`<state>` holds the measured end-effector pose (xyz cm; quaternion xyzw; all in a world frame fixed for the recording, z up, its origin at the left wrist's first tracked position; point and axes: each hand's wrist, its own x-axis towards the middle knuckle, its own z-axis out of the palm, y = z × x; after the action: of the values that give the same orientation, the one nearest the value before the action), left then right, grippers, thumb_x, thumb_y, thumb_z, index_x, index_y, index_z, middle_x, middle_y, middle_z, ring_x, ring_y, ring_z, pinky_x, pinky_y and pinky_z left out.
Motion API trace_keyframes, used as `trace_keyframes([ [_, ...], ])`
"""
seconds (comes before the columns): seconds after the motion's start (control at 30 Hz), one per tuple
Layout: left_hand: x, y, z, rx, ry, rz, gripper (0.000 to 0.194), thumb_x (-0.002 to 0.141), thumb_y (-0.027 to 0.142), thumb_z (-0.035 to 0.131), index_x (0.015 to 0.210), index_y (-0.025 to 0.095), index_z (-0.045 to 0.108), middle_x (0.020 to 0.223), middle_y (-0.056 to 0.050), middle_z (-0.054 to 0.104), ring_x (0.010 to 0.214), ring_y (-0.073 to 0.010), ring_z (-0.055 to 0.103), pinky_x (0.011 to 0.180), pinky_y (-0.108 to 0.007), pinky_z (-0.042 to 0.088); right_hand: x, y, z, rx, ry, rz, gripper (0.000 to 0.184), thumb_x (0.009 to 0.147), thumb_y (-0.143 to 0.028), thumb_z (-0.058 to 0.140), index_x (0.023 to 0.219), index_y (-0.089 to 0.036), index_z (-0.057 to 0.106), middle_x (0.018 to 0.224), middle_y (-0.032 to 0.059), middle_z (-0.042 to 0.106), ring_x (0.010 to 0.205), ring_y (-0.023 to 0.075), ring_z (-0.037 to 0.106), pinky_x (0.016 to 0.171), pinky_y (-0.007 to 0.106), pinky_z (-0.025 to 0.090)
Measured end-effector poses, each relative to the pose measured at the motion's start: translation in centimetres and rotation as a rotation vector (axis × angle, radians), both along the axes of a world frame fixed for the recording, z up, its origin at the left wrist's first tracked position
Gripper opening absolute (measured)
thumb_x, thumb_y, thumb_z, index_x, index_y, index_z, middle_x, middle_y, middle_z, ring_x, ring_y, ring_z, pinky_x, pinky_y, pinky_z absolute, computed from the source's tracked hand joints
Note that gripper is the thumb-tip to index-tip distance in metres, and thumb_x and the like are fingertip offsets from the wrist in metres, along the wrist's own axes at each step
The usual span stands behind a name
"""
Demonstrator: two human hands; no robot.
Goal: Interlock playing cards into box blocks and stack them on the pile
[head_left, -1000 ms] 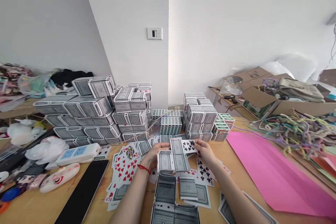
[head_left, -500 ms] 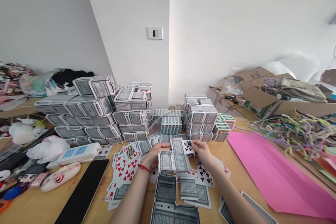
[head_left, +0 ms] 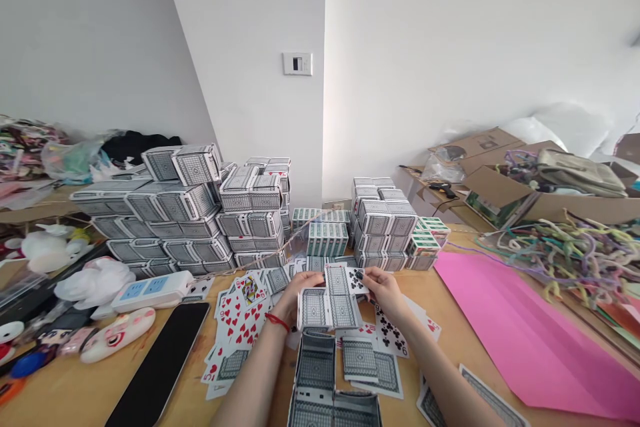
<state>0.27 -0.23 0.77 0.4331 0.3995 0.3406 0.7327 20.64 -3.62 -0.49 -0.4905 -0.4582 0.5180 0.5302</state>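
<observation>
A piece made of joined playing cards (head_left: 343, 303), grey patterned backs facing me, is between my hands above the table. My left hand (head_left: 296, 295), with a red cord on its wrist, grips its left side; some fingers are hidden behind the cards. Between the thumb and fingers of my right hand (head_left: 384, 291) is a club card (head_left: 355, 280), which meets the piece's upper right. Below stands an open-topped structure of folded cards (head_left: 316, 361). Next to it a small folded card square (head_left: 359, 359) lies over another card.
Loose cards (head_left: 241, 320) spread at left, near a black phone (head_left: 159, 363) and a white power strip (head_left: 153, 290). Card-block stacks (head_left: 173, 203) rise behind, with green-striped card packs (head_left: 327, 238) between them. Pink paper (head_left: 520, 327) and fuzzy pipe cleaners (head_left: 565, 247) lie at right.
The joined cards and my left hand have shifted very slightly left. Both hands keep their hold, and the camera view has moved a little.
</observation>
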Motion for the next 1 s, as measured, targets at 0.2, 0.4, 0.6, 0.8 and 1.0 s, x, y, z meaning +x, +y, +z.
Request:
trace_keyframes([
  [0.2,0.4,-0.4,0.3,0.018,0.014,0.035,0.02,0.064,0.03,0.064,0.071,0.011,0.067,0.062,-0.006,0.066,0.051,-0.0127,0.057,0.046,-0.021,0.038,0.2,0.1,-0.3,0.009,0.019,0.018,0.035,0.062,-0.05,0.065,0.068,-0.018,0.055,0.044,-0.0062,0.047,0.037,0.0075,0.038,0.038,0.021,0.026],
  [0.4,0.6,-0.3,-0.1,0.031,0.023,0.061,0.016,0.063,0.029,0.065,0.065,0.012,0.065,0.059,-0.005,0.065,0.049,-0.0129,0.055,0.045,-0.022,0.037,0.3,0.3,-0.7,0.009,0.019,0.026,0.033,0.062,-0.048,0.066,0.068,-0.018,0.055,0.044,-0.006,0.048,0.036,0.0071,0.038,0.038,0.021,0.025],
  [0.6,0.8,-0.1,-0.8,0.05,0.029,0.078,0.016,0.062,0.028,0.065,0.061,0.013,0.064,0.054,-0.003,0.062,0.047,-0.0122,0.053,0.044,-0.021,0.035,0.4,0.3,-0.8,-0.038,0.081,0.014,0.033,0.058,-0.046,0.069,0.067,-0.017,0.057,0.046,-0.0051,0.048,0.038,0.0067,0.037,0.039,0.021,0.024],
  [0.8,0.7,-0.4,-0.1,0.058,0.04,0.08,0.017,0.062,0.029,0.065,0.065,0.012,0.065,0.056,-0.004,0.063,0.047,-0.0121,0.053,0.043,-0.021,0.035,1.1,0.5,-1.1,-0.077,0.129,-0.037,0.032,0.055,-0.044,0.071,0.065,-0.017,0.057,0.047,-0.006,0.046,0.039,0.0054,0.033,0.04,0.02,0.024],
  [1.0,0.5,-0.7,0.3,0.081,0.05,0.057,0.021,0.064,0.032,0.063,0.071,0.013,0.067,0.062,-0.005,0.065,0.051,-0.0137,0.056,0.046,-0.022,0.036,1.2,0.4,-1.0,-0.125,0.156,-0.006,0.031,0.055,-0.043,0.07,0.063,-0.018,0.053,0.044,-0.0071,0.042,0.038,0.0056,0.031,0.04,0.021,0.024],
])
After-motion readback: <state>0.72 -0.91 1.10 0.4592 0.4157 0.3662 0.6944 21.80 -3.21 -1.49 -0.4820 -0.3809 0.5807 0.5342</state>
